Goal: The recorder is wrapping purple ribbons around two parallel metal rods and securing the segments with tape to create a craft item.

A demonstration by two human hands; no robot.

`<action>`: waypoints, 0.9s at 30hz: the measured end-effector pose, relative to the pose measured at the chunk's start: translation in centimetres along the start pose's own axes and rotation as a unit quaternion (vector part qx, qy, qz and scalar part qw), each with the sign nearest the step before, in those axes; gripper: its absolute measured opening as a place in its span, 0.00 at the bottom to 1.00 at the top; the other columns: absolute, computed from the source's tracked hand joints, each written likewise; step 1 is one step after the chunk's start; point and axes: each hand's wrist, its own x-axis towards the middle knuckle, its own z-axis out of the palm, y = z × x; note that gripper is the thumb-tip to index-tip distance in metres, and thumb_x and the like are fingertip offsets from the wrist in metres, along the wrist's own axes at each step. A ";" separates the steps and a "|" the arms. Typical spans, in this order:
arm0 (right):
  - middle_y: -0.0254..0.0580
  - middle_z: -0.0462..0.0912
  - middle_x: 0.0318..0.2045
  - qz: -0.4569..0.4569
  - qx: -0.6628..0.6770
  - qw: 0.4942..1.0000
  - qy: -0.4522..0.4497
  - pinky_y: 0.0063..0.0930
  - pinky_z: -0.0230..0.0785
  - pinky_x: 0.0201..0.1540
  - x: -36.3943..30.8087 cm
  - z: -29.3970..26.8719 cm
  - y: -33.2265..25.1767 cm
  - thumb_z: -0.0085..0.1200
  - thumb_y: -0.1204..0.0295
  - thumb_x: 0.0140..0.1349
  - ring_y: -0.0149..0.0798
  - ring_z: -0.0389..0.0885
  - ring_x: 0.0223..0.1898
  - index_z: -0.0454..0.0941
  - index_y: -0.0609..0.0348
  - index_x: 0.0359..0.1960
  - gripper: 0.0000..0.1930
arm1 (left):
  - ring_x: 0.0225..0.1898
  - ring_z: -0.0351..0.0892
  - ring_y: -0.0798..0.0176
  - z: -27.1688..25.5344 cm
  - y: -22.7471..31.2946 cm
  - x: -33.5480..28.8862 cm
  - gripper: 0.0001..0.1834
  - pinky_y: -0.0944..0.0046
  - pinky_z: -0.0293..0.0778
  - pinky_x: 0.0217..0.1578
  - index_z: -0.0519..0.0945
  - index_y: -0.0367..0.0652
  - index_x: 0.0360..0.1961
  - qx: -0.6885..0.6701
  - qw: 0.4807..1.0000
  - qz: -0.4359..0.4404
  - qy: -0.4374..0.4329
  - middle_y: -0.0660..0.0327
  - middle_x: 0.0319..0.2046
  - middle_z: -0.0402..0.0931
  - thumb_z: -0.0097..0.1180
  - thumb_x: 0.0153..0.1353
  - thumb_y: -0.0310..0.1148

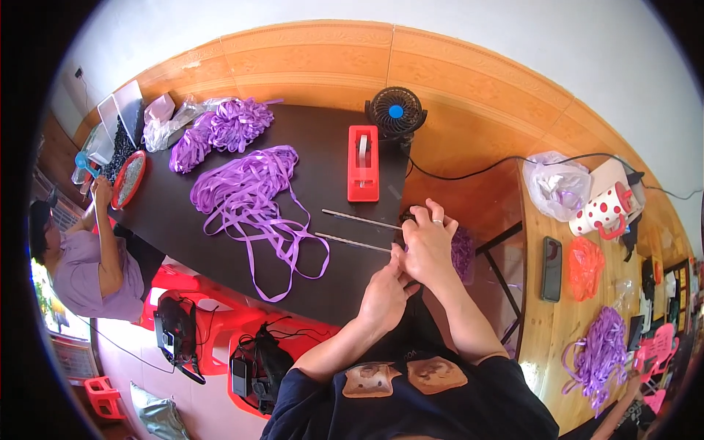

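Observation:
At the right edge of the dark table (pixel 220 238), my left hand (pixel 384 299) and my right hand (pixel 427 242) come close together with fingertips nearly meeting. The left thumb and fingers are pinched together. Bent fingers close the right hand, which wears a ring; whatever either pinch holds is hidden. Two thin metal rods, an upper one (pixel 359 219) and a lower one (pixel 352 242), lie side by side and point left from my hands; their right ends are covered. Left of them spreads a loose heap of purple ribbon (pixel 246 183).
Beyond the rods stand a red tape dispenser (pixel 363 180) and a small black fan (pixel 396 110). More purple ribbon (pixel 238 125) lies far left. A co-worker (pixel 99 257) works near a red tray (pixel 130 180). On the wooden table at right are a phone (pixel 551 269) and a dotted tumbler (pixel 601 213).

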 end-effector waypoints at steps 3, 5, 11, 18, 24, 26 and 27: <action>0.49 0.72 0.47 -0.014 -0.002 0.999 0.036 0.54 0.53 0.50 0.1 0.5 -0.4 0.63 0.66 0.41 0.56 0.59 0.60 0.79 0.62 0.28 0.14 | 0.62 0.59 0.62 -0.1 0.0 0.0 0.27 0.52 0.54 0.59 0.57 0.53 0.66 0.019 1.000 -0.017 -0.007 0.65 0.62 0.60 0.35 0.68 0.47; 0.50 0.72 0.46 -0.022 -0.019 0.998 0.064 0.54 0.52 0.51 0.1 0.7 -0.5 0.62 0.67 0.41 0.58 0.59 0.59 0.79 0.63 0.24 0.12 | 0.62 0.59 0.62 0.6 0.3 -0.2 0.28 0.52 0.55 0.60 0.54 0.52 0.67 0.031 0.999 -0.017 0.002 0.64 0.63 0.59 0.34 0.69 0.47; 0.48 0.76 0.46 -0.018 -0.010 0.995 0.093 0.51 0.52 0.52 -0.4 1.2 -0.3 0.61 0.71 0.39 0.55 0.61 0.60 0.79 0.64 0.22 0.10 | 0.63 0.58 0.61 0.9 0.4 -0.5 0.27 0.51 0.54 0.61 0.57 0.50 0.66 0.032 0.999 0.003 0.009 0.62 0.62 0.60 0.32 0.69 0.47; 0.43 0.80 0.43 0.071 0.164 0.977 0.114 0.47 0.59 0.49 -1.4 2.2 1.7 0.61 0.76 0.43 0.51 0.70 0.53 0.81 0.59 0.22 0.03 | 0.57 0.64 0.62 -1.6 -0.9 0.4 0.25 0.56 0.58 0.56 0.64 0.44 0.60 0.012 1.000 -0.003 -0.020 0.62 0.57 0.65 0.35 0.67 0.47; 0.45 0.82 0.41 0.133 0.342 0.920 0.140 0.37 0.65 0.52 -2.7 4.1 3.0 0.63 0.77 0.46 0.49 0.73 0.51 0.82 0.62 0.24 0.04 | 0.54 0.66 0.62 -0.9 -0.5 0.1 0.24 0.59 0.59 0.53 0.67 0.42 0.56 0.006 1.000 0.003 -0.019 0.63 0.53 0.67 0.38 0.67 0.47; 0.44 0.82 0.42 0.153 0.378 0.902 0.144 0.39 0.64 0.51 -3.2 4.7 3.1 0.63 0.76 0.46 0.48 0.73 0.49 0.82 0.61 0.24 0.03 | 0.54 0.66 0.61 -0.8 -0.3 0.0 0.24 0.59 0.59 0.52 0.67 0.42 0.56 0.008 1.000 0.003 -0.028 0.63 0.54 0.67 0.37 0.68 0.48; 0.43 0.81 0.43 0.171 0.411 0.883 0.146 0.41 0.64 0.51 -3.5 5.0 3.1 0.62 0.76 0.47 0.47 0.73 0.48 0.83 0.60 0.23 0.02 | 0.54 0.66 0.61 -0.9 -0.4 0.0 0.24 0.59 0.59 0.52 0.67 0.42 0.56 0.010 1.000 0.001 -0.026 0.63 0.54 0.67 0.37 0.68 0.48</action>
